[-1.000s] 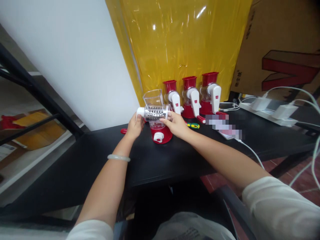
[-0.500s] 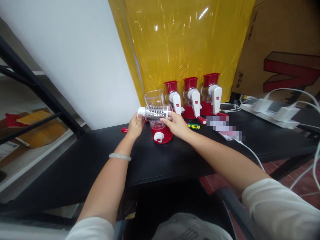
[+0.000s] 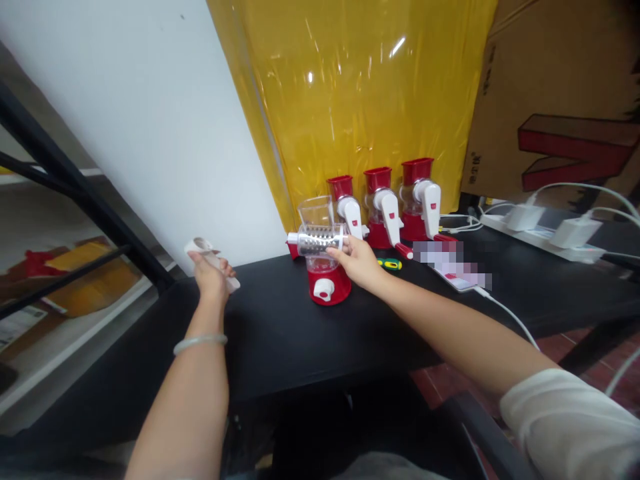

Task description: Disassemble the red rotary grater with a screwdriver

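My left hand [image 3: 214,275] is closed around a white crank handle [image 3: 199,245], held over the left part of the table, apart from the grater. My right hand [image 3: 359,260] grips the right rim of a perforated metal grating drum [image 3: 317,241], thumb in front. The drum lies sideways across a rotary grater whose clear hopper [image 3: 316,212] rises behind it. Below, the grater's red base [image 3: 336,293] stands on the table with a white knob [image 3: 323,289] at its front. How far the drum sits inside the clear housing I cannot tell.
Several similar objects line the back: red-topped graters [image 3: 383,207] with white cranks. A green-yellow screwdriver handle [image 3: 390,264], a charging phone [image 3: 453,268] and a power strip [image 3: 545,233] with cables lie to the right on the black table [image 3: 280,347]. A cardboard box [image 3: 560,80] stands behind.
My left hand has pulled the white crank off the drum's left end and carried it left. My right hand stays on the drum, whose white shaft end now shows.
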A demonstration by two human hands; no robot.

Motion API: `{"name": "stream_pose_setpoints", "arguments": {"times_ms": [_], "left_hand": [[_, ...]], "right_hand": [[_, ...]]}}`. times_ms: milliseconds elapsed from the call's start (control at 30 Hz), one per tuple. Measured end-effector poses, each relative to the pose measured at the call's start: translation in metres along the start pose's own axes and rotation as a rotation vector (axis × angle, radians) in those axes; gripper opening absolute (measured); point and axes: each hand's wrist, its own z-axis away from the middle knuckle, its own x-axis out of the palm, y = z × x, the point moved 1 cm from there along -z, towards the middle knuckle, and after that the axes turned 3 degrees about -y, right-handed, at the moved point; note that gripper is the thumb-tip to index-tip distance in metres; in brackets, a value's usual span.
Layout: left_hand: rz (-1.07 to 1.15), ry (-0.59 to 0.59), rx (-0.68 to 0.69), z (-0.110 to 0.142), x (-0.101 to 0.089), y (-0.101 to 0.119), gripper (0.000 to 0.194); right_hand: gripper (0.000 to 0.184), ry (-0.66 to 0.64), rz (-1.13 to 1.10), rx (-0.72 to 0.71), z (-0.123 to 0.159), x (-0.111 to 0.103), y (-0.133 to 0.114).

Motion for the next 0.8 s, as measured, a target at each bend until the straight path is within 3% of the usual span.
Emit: {"name": "stream_pose_setpoints", "arguments": {"times_ms": [67, 167, 233, 300, 400, 500, 700, 800], "left_hand": [[0.035, -0.028, -0.044, -0.002, -0.004, -0.002, 0.064], [0.063, -0.169, -0.128, 0.008, 0.013, -0.008, 0.069], [0.074, -0.347, -0.192, 0.019, 0.027, -0.011, 0.072], [0.063, -0.458, -0.208, 0.028, 0.032, -0.011, 0.076], [0.032, -0.531, -0.189, 0.033, 0.031, -0.009, 0.083], [-0.001, -0.534, -0.214, 0.032, 0.028, -0.011, 0.085], [-0.119, -0.419, -0.260, 0.026, 0.024, -0.019, 0.089], [-0.175, -0.383, -0.244, 0.023, 0.020, -0.024, 0.082]], "right_hand": [[0.023, -0.039, -0.027, -0.013, 0.003, 0.002, -0.002], [0.026, -0.027, -0.027, -0.011, 0.006, 0.000, -0.005], [0.027, -0.015, -0.011, 0.008, 0.007, -0.002, -0.006], [0.029, -0.025, -0.026, 0.017, 0.008, -0.004, -0.007], [0.033, -0.055, -0.081, 0.018, 0.008, -0.004, -0.006], [0.036, -0.068, -0.120, 0.030, 0.008, -0.001, -0.005], [0.038, -0.124, -0.168, 0.040, 0.012, 0.003, -0.003], [0.042, -0.119, -0.212, 0.059, 0.014, 0.005, -0.003]]}}
